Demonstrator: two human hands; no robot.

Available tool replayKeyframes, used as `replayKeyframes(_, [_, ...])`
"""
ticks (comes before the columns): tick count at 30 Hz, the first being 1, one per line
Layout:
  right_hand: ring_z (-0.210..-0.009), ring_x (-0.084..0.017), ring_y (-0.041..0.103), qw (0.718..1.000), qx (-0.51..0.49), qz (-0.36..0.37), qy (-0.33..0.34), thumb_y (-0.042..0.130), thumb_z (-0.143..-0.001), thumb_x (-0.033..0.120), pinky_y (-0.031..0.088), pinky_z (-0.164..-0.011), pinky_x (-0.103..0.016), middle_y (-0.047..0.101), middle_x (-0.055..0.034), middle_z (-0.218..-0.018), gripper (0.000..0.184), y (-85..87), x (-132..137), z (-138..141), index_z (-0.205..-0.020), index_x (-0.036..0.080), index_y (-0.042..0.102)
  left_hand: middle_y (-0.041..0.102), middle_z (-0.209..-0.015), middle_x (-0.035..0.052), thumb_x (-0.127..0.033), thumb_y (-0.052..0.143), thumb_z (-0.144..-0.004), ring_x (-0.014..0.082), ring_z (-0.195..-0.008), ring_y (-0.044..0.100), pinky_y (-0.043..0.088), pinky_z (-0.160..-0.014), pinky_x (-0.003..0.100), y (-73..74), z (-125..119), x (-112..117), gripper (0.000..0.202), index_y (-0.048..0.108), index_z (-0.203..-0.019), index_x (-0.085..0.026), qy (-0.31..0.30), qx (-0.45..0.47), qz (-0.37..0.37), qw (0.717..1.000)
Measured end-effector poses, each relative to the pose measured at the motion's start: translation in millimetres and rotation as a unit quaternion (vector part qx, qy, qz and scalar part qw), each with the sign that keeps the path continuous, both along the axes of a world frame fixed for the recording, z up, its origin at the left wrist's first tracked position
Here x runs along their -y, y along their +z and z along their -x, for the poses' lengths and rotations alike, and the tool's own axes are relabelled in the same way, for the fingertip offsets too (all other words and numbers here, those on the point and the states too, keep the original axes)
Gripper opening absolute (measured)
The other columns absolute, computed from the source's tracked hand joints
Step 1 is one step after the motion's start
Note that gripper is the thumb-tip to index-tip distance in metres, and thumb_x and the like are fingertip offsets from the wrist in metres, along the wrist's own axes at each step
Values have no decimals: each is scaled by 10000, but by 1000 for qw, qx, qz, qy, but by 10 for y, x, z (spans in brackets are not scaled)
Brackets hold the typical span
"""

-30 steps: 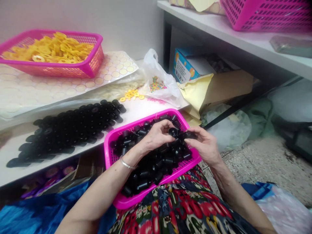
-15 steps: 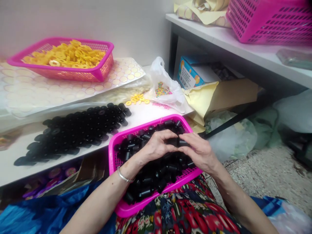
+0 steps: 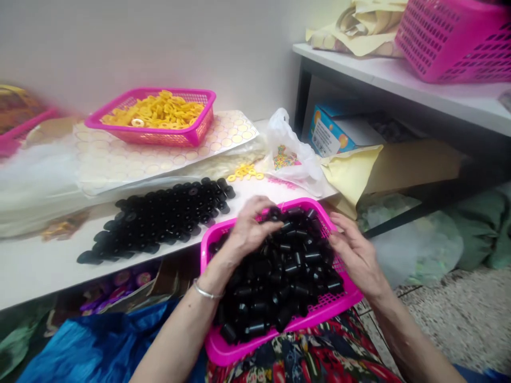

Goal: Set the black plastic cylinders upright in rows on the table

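Observation:
A pink plastic basket point(image 3: 235, 355) full of loose black plastic cylinders point(image 3: 297, 260) rests on my lap. My left hand point(image 3: 252, 226) is over the basket's far left part, its thumb and fingers closed around one black cylinder point(image 3: 274, 213) with a round end showing. My right hand point(image 3: 355, 252) is at the basket's right rim, thumb and fingers parted, with nothing visible between them; whether it touches the rim I cannot tell. On the white table, rows of black cylinders point(image 3: 163, 218) stand packed side by side, left of the basket.
Behind the rows, a pink basket of yellow rings point(image 3: 157, 113) sits on a circle-printed sheet point(image 3: 120, 159). A white plastic bag point(image 3: 297, 154) with colourful beads lies beside loose yellow rings point(image 3: 245, 171). At right, a shelf point(image 3: 359, 66) overhangs a blue box point(image 3: 331, 130) and yellow paper point(image 3: 353, 170).
My hands, together over the basket before, have moved apart. The left has shifted left with a black cylinder; the right has drawn back to the right rim. The camera view has turned left.

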State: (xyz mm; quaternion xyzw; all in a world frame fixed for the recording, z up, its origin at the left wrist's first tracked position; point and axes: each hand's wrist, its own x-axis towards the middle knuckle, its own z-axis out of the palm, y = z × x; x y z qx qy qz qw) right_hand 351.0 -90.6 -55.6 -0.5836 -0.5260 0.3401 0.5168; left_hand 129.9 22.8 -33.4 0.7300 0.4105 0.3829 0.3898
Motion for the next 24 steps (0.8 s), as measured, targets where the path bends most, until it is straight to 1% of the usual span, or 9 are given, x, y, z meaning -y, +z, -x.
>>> replayKeyframes(2, [-1041,-215,564,999,8,7,-33,607,-837,367,458,-898,-347,556,-75,-1198,251,-42,-25,-58,-1040,220,619,623,-973,57,-249,703,-666,199,-900,565,462,-828,339,-27,190,-269,266,651,-918,-183,69,-65,-36,995])
replayKeyframes(4, [-908,-193,580,999,34,13,-25,618,-822,308,469,-801,-323,601,-59,-1015,145,-87,-43,-100,-921,203,630,629,-1003,67,-258,675,-663,191,-861,569,462,-813,340,-107,324,-519,392,623,-1040,-161,97,-106,-29,989])
replayKeyframes(7, [-796,-176,560,993,109,31,18,589,-823,248,450,-737,-312,592,-34,-855,63,-152,-76,-133,-851,197,614,637,-990,70,-262,606,-679,202,-859,566,450,-819,341,-239,408,-766,383,615,-1046,-153,87,-221,-40,971])
replayKeyframes(11, [-741,-169,558,968,229,71,73,535,-834,211,432,-694,-301,587,-23,-807,93,-197,-155,-109,-893,196,606,632,-915,84,-227,529,-678,239,-861,555,429,-753,335,-273,427,-864,265,633,-914,-169,72,-390,-86,914])
replayKeyframes(14, [-791,-189,566,928,343,96,114,527,-835,224,421,-691,-299,606,-49,-872,119,-192,-216,-34,-928,191,593,620,-844,93,-213,518,-662,275,-891,520,400,-703,344,-239,433,-866,209,628,-837,-181,59,-486,-113,865])
replayKeyframes(17, [-829,-222,554,876,450,95,146,530,-835,244,408,-711,-317,612,-85,-876,101,-164,-259,63,-887,173,581,616,-838,98,-215,527,-663,284,-910,475,371,-692,348,-218,439,-853,142,617,-771,-191,61,-532,-124,835])
replayKeyframes(19, [-816,-223,549,859,478,96,158,516,-830,207,400,-711,-320,616,-94,-855,87,-146,-284,101,-863,163,584,605,-881,107,-219,523,-683,277,-906,453,353,-692,347,-212,452,-841,112,610,-738,-174,65,-545,-132,826])
replayKeyframes(21, [-802,-209,550,875,450,101,150,519,-815,178,400,-701,-311,623,-76,-848,100,-137,-304,85,-870,169,602,585,-921,113,-227,517,-709,271,-917,433,337,-704,342,-203,471,-825,121,606,-728,-148,70,-558,-141,815])
replayKeyframes(24, [-691,-164,544,947,282,115,99,580,-789,241,409,-634,-284,616,-12,-767,185,-136,-298,-42,-962,201,631,561,-994,118,-249,529,-729,279,-952,419,331,-723,342,-167,475,-775,154,615,-782,-132,96,-565,-158,804])
